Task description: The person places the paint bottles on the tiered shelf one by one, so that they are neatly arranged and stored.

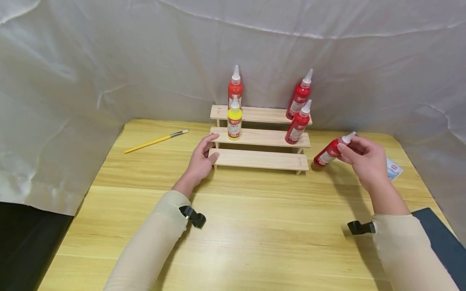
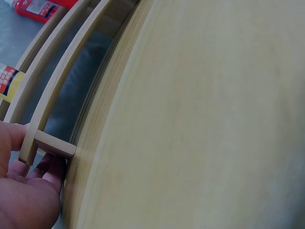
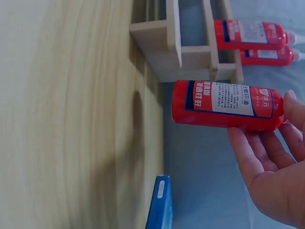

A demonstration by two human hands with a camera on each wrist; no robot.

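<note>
A three-step wooden display rack (image 1: 258,159) stands near the table's back. At its left end my left hand (image 1: 199,161) grips the lowest step, with the thumb by the step's edge and fingers around the end in the left wrist view. My right hand (image 1: 365,159) holds a red squeeze bottle (image 3: 224,106) near its white nozzle cap, tilted, just off the rack's right end. On the middle step stand a yellow bottle (image 1: 234,123) at left and a red bottle (image 1: 296,128) at right. Two more bottles, an orange-red one (image 1: 235,91) and a red one (image 1: 300,97), stand on the top step.
A yellow-handled paintbrush (image 1: 153,142) lies on the wooden table (image 1: 240,226) to the left. Behind my right hand is a partly hidden blue and white packet (image 1: 394,169). A dark flat object (image 1: 437,234) lies at the right edge. Grey cloth (image 1: 164,52) hangs behind.
</note>
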